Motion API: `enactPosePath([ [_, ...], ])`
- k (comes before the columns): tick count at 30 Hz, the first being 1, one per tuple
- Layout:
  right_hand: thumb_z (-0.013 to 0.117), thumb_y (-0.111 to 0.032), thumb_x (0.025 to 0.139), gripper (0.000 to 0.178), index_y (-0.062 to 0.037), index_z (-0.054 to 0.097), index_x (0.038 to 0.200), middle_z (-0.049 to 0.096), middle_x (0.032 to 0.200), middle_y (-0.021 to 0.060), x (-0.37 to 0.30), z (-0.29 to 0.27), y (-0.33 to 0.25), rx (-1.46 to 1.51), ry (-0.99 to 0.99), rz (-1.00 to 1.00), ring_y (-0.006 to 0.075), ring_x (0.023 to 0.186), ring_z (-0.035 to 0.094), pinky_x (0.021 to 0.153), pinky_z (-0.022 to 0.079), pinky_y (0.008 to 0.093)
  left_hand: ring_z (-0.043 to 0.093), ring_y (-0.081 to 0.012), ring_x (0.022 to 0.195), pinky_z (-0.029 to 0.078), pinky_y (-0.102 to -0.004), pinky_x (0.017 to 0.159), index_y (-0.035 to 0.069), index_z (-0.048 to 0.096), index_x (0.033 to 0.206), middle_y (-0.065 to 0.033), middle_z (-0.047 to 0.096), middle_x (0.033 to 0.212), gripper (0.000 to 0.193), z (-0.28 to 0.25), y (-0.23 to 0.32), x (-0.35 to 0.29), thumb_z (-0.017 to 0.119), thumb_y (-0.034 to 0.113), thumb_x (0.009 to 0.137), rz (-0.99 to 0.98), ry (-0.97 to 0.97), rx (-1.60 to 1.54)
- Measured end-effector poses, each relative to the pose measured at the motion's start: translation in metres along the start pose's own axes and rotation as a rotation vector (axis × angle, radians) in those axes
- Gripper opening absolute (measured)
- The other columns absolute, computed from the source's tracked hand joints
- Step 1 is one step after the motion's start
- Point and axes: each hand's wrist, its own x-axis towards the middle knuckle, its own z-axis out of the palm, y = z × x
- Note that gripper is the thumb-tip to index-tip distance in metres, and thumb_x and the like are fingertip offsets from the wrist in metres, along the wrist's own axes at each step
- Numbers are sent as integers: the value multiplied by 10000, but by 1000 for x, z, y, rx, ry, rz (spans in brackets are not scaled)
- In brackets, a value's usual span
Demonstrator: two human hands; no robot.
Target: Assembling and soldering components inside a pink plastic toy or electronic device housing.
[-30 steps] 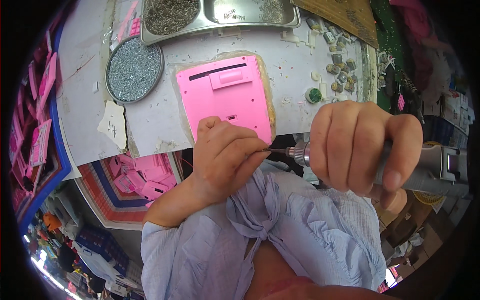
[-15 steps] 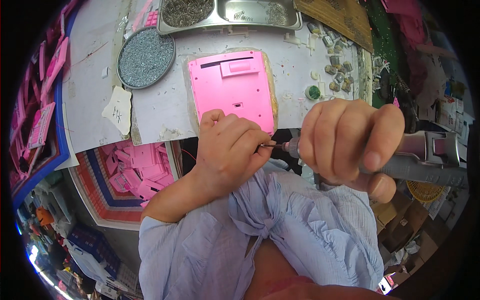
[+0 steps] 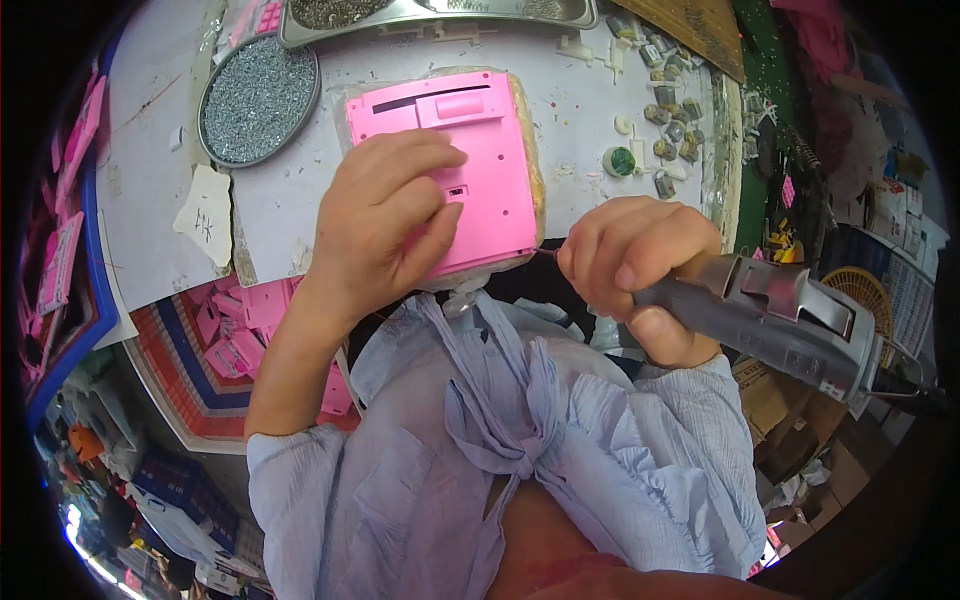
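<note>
A pink plastic casing [image 3: 480,150] lies on a padded, plastic-wrapped block [image 3: 533,150] at the table's near edge. It has a dark slot along its far side and a small switch opening near the middle. Over its left part is my left hand [image 3: 385,210], fingers bent and apart, nothing visible between them. My right hand [image 3: 640,265] is wrapped round a grey electric screwdriver [image 3: 760,320] held tilted. Its thin bit reaches the casing's near right corner; any screw at the tip is too small to make out.
A round dish of small screws [image 3: 258,100] stands at the left, near a torn white card [image 3: 205,215]. A metal tray [image 3: 440,12] is at the back. Small motors [image 3: 680,130] and a green-topped pot [image 3: 619,161] sit right. Below left, a crate [image 3: 200,370] holds pink parts.
My left hand has left the screwdriver's tip and moved up-left onto the casing. My right hand has brought the screwdriver down and left, its bit now at the casing's corner. The view has shifted slightly.
</note>
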Motion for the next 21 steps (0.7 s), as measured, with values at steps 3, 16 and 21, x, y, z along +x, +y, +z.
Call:
enactPosePath([
  [3,711,-22,837,169,3,565,918,548,645,82,1,4,11,-76,20,-21,200,513,510,529,461,351,683,-273,1090,502,-450,986,51,604,838,-91,719,1097,137,5,-3,-8,736,80,818,8,-52,30],
  [16,661,-105,909,200,-67,471,860,540,581,43,45,-2,11,-295,-208,-106,190,445,517,484,499,387,682,-260,1141,505,-474,1029,42,614,846,-90,725,1128,108,12,-5,-11,716,76,838,-44,-46,35],
  [21,677,-96,889,197,-56,486,861,542,582,42,49,-3,23,-270,-280,-147,191,452,523,454,480,360,692,-267,1151,492,-473,1047,50,581,787,-102,734,1146,141,12,-2,-17,718,39,816,-94,-40,-2],
])
